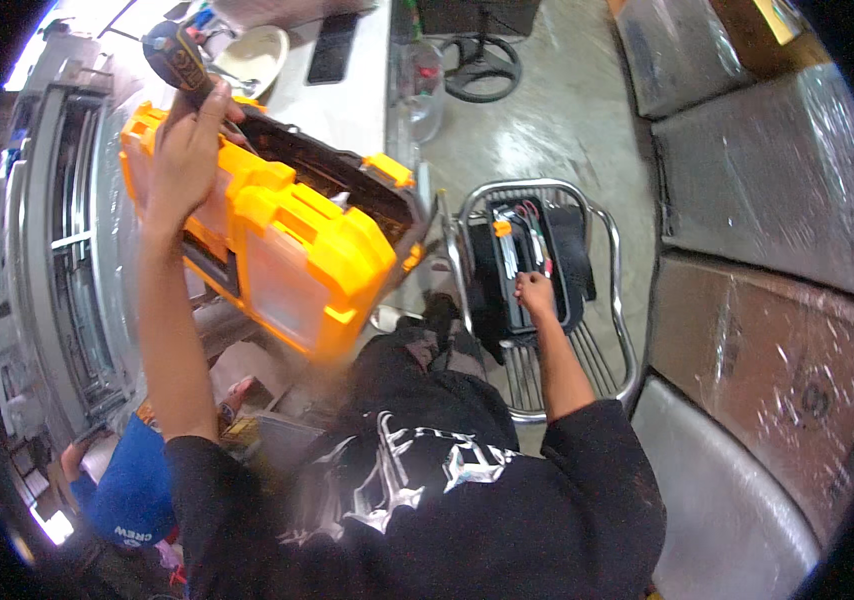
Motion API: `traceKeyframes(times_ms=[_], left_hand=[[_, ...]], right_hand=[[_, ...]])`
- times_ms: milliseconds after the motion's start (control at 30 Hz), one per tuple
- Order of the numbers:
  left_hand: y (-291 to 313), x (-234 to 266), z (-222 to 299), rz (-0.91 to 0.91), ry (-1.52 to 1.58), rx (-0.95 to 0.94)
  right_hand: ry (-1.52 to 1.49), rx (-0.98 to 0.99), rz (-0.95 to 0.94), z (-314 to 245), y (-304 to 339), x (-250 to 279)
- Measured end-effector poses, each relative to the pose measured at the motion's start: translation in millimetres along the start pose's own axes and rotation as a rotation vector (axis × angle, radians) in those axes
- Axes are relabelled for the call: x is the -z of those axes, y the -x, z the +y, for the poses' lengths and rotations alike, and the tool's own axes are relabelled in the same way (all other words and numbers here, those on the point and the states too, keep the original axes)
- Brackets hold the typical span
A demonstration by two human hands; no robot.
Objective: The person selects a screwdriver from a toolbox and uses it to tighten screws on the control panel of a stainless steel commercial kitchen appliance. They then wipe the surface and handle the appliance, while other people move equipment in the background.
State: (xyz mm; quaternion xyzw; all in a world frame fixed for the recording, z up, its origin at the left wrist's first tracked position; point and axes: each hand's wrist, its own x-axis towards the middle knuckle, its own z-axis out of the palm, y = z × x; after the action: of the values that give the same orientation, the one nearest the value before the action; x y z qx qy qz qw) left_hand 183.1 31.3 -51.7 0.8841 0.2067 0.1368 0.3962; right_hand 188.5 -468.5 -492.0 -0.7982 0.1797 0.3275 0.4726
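Observation:
My left hand [190,160] is closed at the lower end of a dark, bulb-ended tool handle [175,58] with yellow markings. The tool's working end is hidden, so its kind is unclear. That hand is against the far left side of a yellow and black toolbox [292,225], tilted and open at the top, its dark inside partly visible. My right hand [535,292] has its fingers drawn together over a black tool tray [517,315] on a metal chair. What they grip is hidden. An orange-ended tool [503,230] and red-and-grey-handled tools [533,222] lie in the tray.
The chair [615,300] has a chrome frame and slatted seat. Wrapped boxes [757,150] line the right side. A white table [357,100] holds a bowl [252,60] and a phone-like black slab [335,48]. A person in a blue shirt [132,480] is at lower left.

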Motion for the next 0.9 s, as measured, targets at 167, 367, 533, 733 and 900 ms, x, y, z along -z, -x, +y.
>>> traceKeyframes(times_ms=[167,367,533,733,900], left_hand=[[-15.0,-19.5,-11.6,0.034,-0.055,-0.024],[15.1,10.9,-8.2,0.192,0.241,0.085],[68.5,56.5,-11.0,0.281,0.304,-0.191],[108.3,79.3,-11.7,0.391,0.382,-0.291],[118.2,70.9,-22.0,0.519,0.521,-0.337]], right_hand=[[0.545,0.091,0.317,21.7,-19.4,4.0],[0.59,-0.036,0.151,20.1,-61.3,-6.7],[0.815,-0.095,0.18,39.4,-96.1,-27.5],[0.88,0.244,0.486,28.7,-62.1,-14.0],[0.781,0.714,0.642,-90.9,15.3,42.5]])
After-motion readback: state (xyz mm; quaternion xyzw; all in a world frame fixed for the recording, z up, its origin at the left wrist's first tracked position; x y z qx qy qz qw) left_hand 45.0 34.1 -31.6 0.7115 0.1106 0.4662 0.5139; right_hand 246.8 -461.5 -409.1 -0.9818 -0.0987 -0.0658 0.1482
